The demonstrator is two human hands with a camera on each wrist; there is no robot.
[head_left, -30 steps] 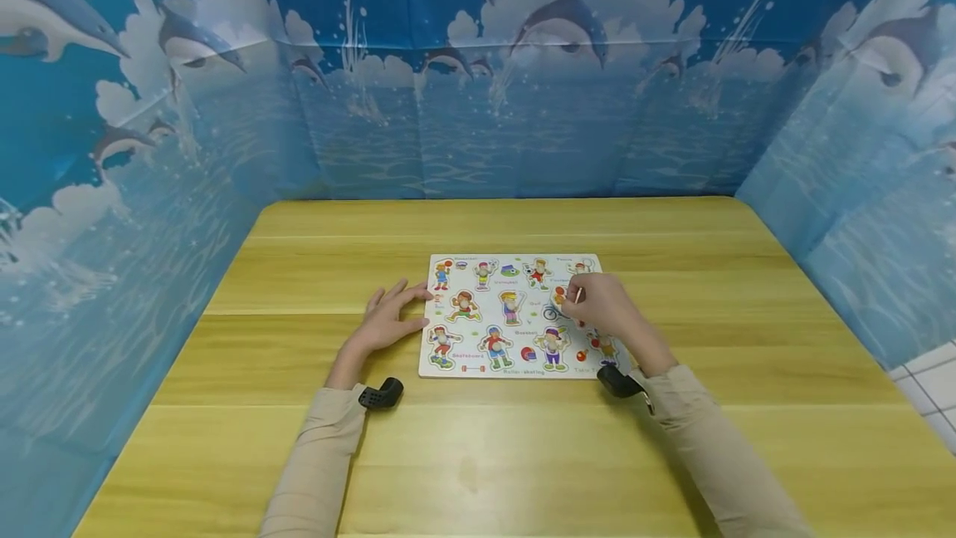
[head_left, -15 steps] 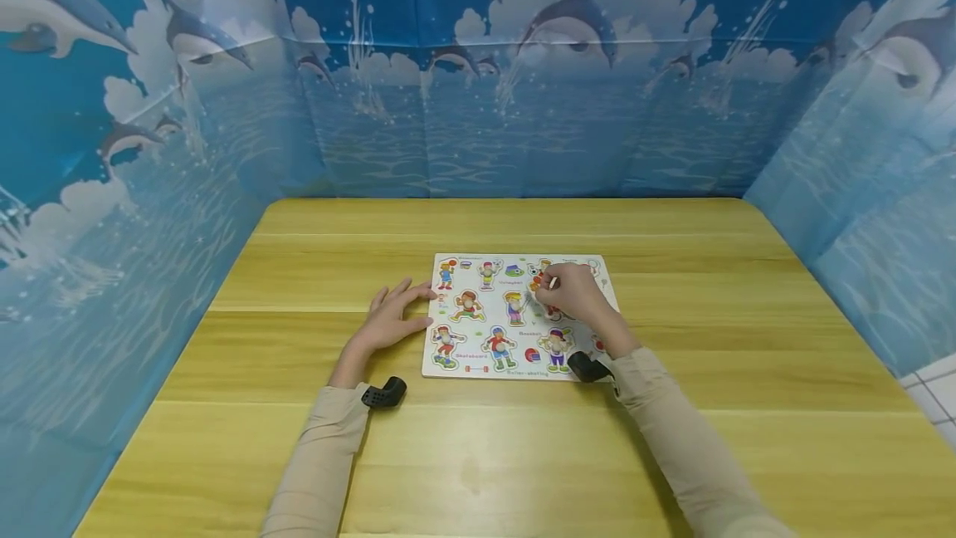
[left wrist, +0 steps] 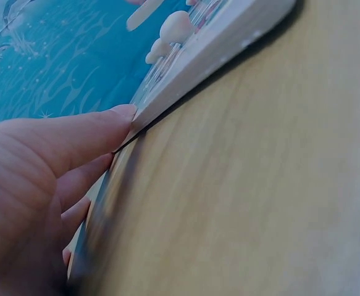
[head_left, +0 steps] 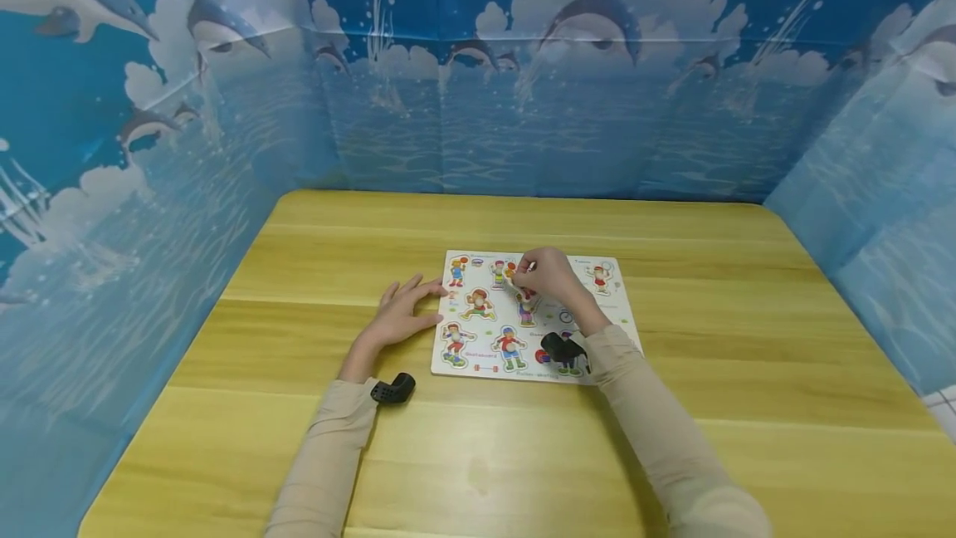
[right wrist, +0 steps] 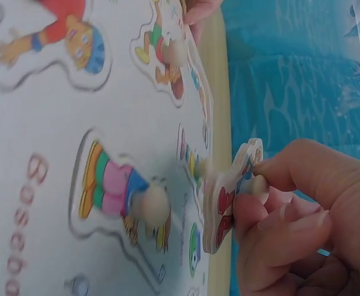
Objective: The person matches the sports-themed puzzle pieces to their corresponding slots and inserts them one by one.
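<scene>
A white wooden peg puzzle board (head_left: 627,337) with sport figures lies on the table. My right hand (head_left: 556,281) pinches the small wooden knob (right wrist: 260,189) of a puzzle piece (right wrist: 225,200) with red parts, thumb against fingers. In the right wrist view that piece is tilted, its face toward my fingers, over the board's back part. Most of its picture is turned away or covered. At the board's left edge (left wrist: 210,71) rests my left hand (head_left: 399,315), fingers spread, fingertips touching the side. The golf figure (right wrist: 115,188) lies in the board near the right hand.
Several other knobbed figures sit in the board, among them a runner (head_left: 478,304) and a roller skater (head_left: 509,349). The yellow wood-grain table (head_left: 478,455) extends all round. Blue dolphin-print cloth (head_left: 478,123) stands behind and at the sides.
My right hand has carried the pinched piece leftward and a little toward the back of the board, uncovering the right-hand figures. My left hand keeps its place at the board's edge.
</scene>
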